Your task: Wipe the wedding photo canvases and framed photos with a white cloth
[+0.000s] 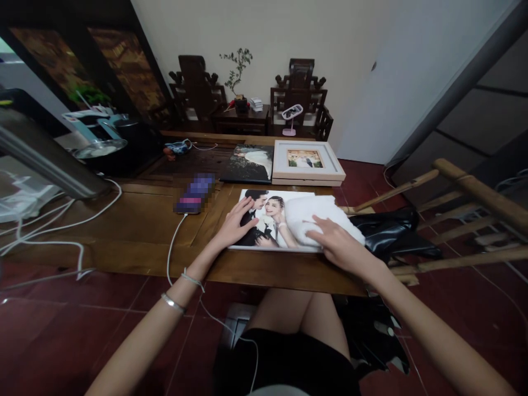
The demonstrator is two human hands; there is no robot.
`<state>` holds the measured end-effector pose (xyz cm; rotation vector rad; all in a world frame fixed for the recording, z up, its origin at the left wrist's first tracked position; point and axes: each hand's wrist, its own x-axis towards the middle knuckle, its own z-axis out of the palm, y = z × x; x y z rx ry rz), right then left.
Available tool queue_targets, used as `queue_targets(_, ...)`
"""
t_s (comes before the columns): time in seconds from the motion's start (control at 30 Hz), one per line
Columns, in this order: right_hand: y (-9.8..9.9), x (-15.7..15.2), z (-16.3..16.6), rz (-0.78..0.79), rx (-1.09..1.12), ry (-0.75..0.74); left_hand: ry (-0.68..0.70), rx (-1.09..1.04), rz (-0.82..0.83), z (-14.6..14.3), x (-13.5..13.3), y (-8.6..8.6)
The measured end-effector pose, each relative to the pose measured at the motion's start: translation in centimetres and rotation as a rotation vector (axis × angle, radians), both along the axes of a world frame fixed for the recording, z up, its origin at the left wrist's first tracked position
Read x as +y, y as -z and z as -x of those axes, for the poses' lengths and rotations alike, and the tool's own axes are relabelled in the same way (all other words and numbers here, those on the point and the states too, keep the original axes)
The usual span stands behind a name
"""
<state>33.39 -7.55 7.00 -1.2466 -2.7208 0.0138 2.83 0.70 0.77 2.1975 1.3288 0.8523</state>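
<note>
A glossy wedding photo panel (274, 239) lies flat near the table's front edge, showing a couple in a dark suit and a white dress. My left hand (237, 224) rests on its left side, fingers spread and stretched out. A fluffy white towel (307, 212) covers the panel's right part. On that towel is my right hand (340, 242), its fingers bent and gripping the near side of the cloth. The towel hides the panel's right end.
Behind the panel lie a dark photo album (249, 165) and a pale box with a framed picture (280, 159). A phone (193, 195) on a white cable sits left. Black plastic (390, 234) and a wooden chair (433, 176) stand right. A kettle (132, 143) is at the far left.
</note>
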Motion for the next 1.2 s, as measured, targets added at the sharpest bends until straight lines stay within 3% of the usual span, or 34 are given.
queue_targets(0.17,-0.6,-6.1,0.5,0.089,-0.016,-0.050,-0.017,0.069,0.008,-0.1,-0.1,0.0)
queue_targets(0.3,-1.3,-6.4,1.2,0.130,-0.048,-0.034,-0.009,0.108,-0.008,-0.1,-0.3,0.1)
queue_targets(0.5,-1.8,1.2,0.7,0.073,-0.050,0.055,0.017,0.104,-0.040,0.3,-0.1,0.3)
queue_targets(0.67,-2.6,8.3,-0.3,0.045,-0.094,0.044,0.024,0.099,-0.036,0.4,0.0,0.2)
queue_targets(0.83,-2.8,11.5,-0.9,0.019,-0.057,0.058,0.025,0.098,-0.028,0.5,0.0,0.2)
queue_targets(1.0,-2.3,8.9,-0.2,0.009,-0.106,0.066,0.008,0.059,-0.018,0.3,-0.1,0.1)
queue_targets(1.2,-1.2,-0.5,0.2,-0.002,-0.058,-0.005,-0.018,0.042,0.000,-0.1,-0.3,-0.1)
